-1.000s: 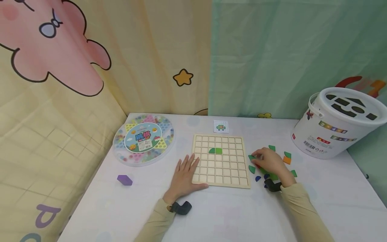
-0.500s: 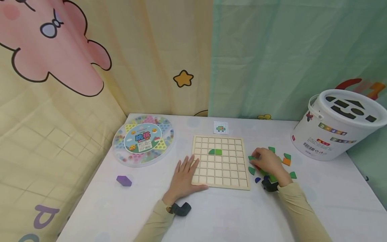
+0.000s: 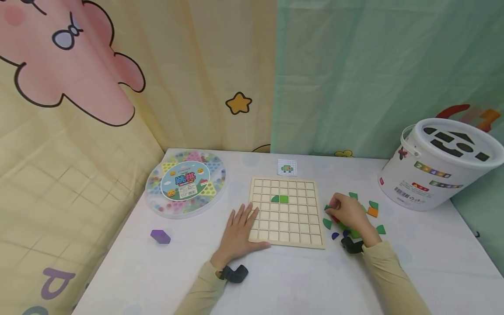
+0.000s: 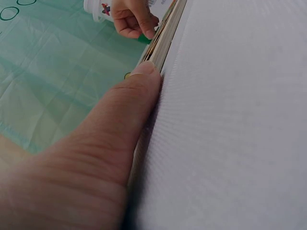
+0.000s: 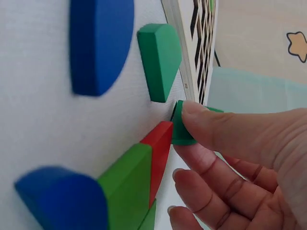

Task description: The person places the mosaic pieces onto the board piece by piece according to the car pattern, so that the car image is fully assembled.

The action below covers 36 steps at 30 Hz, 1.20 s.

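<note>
Pinching green piece [image 5: 181, 130], right hand [image 3: 350, 213] partly hides it; left hand [image 3: 238, 236] splayed, touching board [image 3: 294, 216].

Long beige sleeves [image 3: 395, 275]; at each wrist a curved black camera [image 3: 235, 274], apparently on a strap

Round game box [image 3: 185, 180], purple block [image 3: 160, 236] near it, white lidded bucket [image 3: 419, 179] at right, curtains [image 3: 334, 87] behind

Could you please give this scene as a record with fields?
Left hand: spread over left edge of grid board
Right hand: pinches a dark green piece
On board: green quarter-round beside green square
Right of board: loose green pieces, red piece, blue pieces, orange piece, white bucket
Left of board: round case, purple block
Beyond board: picture card
</note>
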Motion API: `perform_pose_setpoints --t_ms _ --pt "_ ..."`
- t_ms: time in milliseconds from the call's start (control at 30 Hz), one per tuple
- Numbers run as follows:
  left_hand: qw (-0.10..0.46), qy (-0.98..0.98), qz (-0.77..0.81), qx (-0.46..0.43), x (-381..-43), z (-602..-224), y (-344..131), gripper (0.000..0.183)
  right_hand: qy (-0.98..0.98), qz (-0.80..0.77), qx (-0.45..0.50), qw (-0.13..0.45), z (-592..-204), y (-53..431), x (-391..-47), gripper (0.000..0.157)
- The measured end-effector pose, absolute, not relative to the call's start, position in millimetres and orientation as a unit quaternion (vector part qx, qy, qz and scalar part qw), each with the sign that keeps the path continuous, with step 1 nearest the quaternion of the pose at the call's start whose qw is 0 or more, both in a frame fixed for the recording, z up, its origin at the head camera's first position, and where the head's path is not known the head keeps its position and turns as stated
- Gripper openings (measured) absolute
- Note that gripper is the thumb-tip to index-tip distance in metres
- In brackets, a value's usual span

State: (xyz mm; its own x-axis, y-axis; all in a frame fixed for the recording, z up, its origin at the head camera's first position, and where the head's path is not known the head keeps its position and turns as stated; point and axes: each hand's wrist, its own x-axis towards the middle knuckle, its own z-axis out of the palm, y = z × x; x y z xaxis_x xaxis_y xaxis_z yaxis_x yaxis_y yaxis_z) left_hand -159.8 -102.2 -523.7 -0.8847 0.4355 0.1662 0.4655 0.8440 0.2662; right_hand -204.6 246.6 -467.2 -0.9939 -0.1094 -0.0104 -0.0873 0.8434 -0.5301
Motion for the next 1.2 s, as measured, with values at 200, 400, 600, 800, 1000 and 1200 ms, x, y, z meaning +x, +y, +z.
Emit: perform_pose_setpoints --t_ms 200,400,600,800,1000,1200 --pt "0.053 -0.958 -0.149 -0.237 -159 -523 -102 0.104 0.955 -0.288 -0.063 -0.013 -469 243 -206 0.015" --pt "0.056 -0.959 -0.148 -0.237 -159 -523 -101 0.105 0.943 -0.316 -0.090 -0.050 -470 234 -207 0.009" --pt "0.059 -0.959 -0.148 -0.236 -158 -524 -101 0.105 0.938 -0.319 -0.117 -0.062 -473 220 -208 0.010" --pt "0.060 -0.957 -0.155 -0.237 -157 -524 -101 0.105 0.938 -0.319 -0.127 -0.049 -472 204 -209 0.010" --pt "0.064 -0.957 -0.152 -0.238 -157 -525 -102 0.105 0.936 -0.324 -0.132 -0.034 -469 190 -212 0.008" --pt "0.062 -0.957 -0.156 -0.238 -158 -524 -101 0.106 0.939 -0.316 -0.134 -0.023 -468 180 -217 0.007"
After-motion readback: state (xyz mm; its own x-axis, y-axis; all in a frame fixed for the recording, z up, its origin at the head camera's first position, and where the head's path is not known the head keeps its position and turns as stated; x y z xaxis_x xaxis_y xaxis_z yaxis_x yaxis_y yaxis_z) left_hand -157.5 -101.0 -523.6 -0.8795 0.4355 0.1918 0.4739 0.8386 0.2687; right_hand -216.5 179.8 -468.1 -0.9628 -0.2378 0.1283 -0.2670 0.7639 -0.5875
